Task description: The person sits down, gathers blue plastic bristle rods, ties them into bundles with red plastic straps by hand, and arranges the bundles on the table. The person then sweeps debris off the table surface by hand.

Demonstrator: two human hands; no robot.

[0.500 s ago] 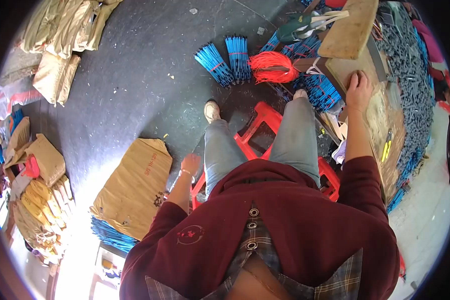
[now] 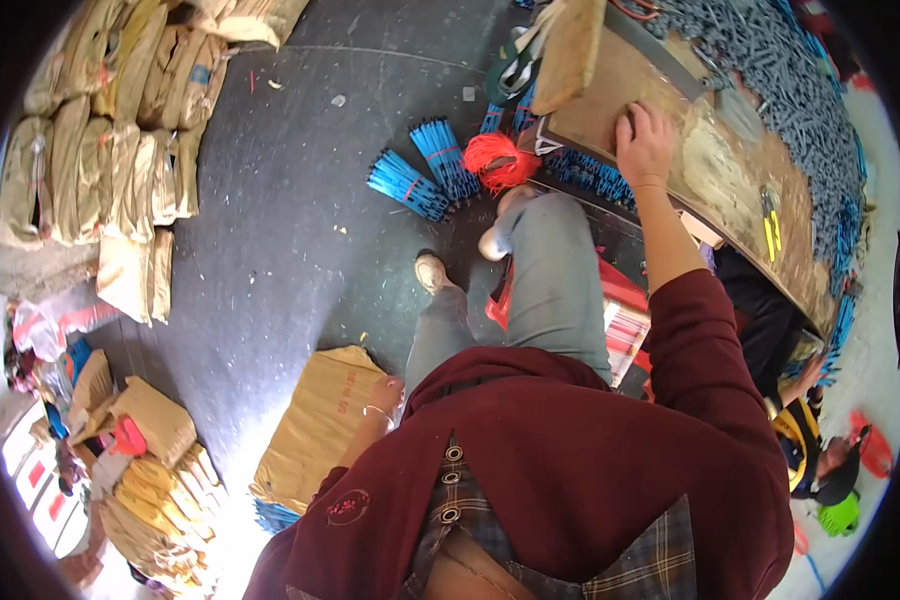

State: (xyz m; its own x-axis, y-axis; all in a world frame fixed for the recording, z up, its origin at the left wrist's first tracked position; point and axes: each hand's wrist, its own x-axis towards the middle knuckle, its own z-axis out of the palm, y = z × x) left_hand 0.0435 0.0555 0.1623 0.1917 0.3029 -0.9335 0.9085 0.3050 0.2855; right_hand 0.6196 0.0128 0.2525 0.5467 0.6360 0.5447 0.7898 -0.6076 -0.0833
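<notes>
My right hand (image 2: pixel 646 148) rests on the wooden table (image 2: pixel 710 205) near its left edge, fingers apart and bent over the surface, holding nothing visible. Low at my side hangs my left hand (image 2: pixel 385 395), its fingers curled; whether anything is inside cannot be made out. Beside it lies a brown paper sack (image 2: pixel 315 425) over blue rods. Two tied bundles of blue rods (image 2: pixel 410 185) stand on the floor beyond my feet, with a bunch of red ties (image 2: pixel 498 162) next to them.
Grey parts (image 2: pixel 770 90) are heaped along the table's far side, and yellow cutters (image 2: pixel 771 222) lie on top. A red stool (image 2: pixel 625 295) is by my leg. Another person (image 2: pixel 820 460) is at the lower right. Wrapped packs (image 2: pixel 120 170) and cardboard boxes (image 2: pixel 155 420) stand left.
The view has turned and shifted, bringing more of the table and another person into sight. My legs have changed position beside the stool. My right hand stays on the table.
</notes>
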